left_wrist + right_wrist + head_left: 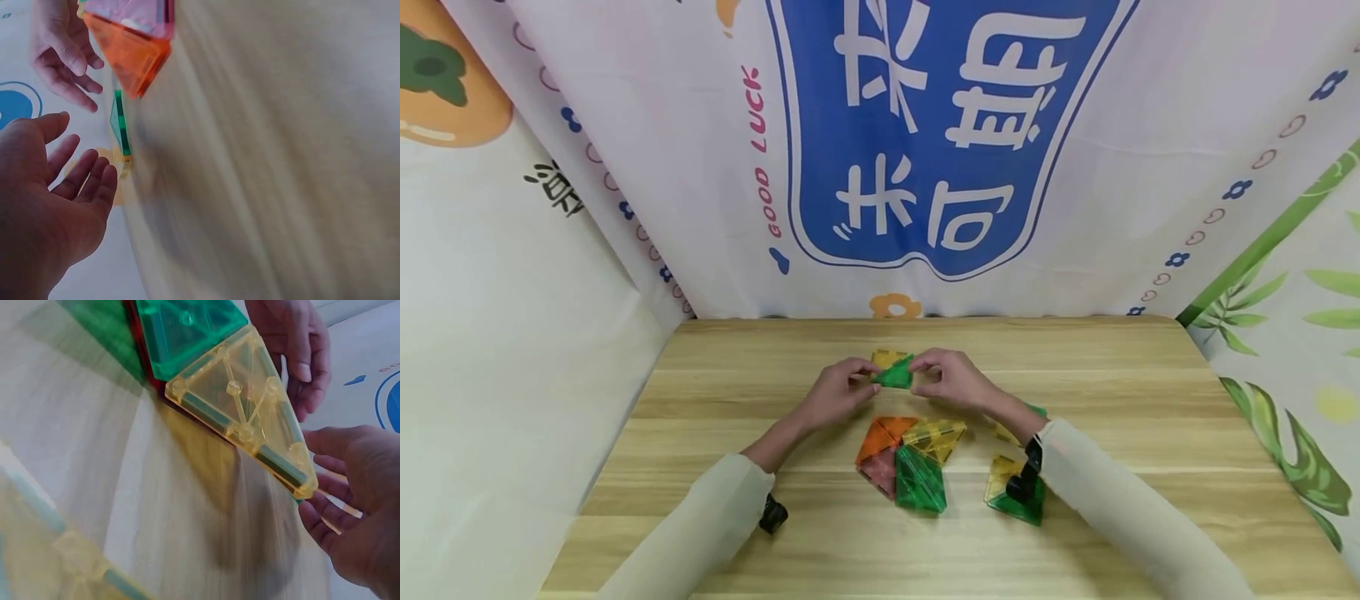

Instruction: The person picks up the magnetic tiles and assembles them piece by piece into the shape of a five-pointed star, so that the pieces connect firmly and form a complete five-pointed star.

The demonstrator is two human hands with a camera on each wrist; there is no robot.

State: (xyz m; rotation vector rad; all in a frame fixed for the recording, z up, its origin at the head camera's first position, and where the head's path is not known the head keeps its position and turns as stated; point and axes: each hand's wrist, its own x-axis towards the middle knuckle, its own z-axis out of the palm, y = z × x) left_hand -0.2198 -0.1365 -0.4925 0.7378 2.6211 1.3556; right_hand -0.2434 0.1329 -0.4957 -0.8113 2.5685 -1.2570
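A green triangular magnetic tile lies near the table's far side against a yellow tile; whether they overlap I cannot tell. At its left tip is my left hand, thumb and fingers spread apart. My right hand is at the tile's right edge, its fingers loosely bent. Both wrist views show a gap between thumb and fingers of the left hand and the right hand, with no tile gripped. Contact with the tile is unclear.
Nearer the front sits a cluster of tiles: orange, pink, yellow and green. Under my right forearm are a yellow tile and a green tile. A printed cloth hangs behind the wooden table.
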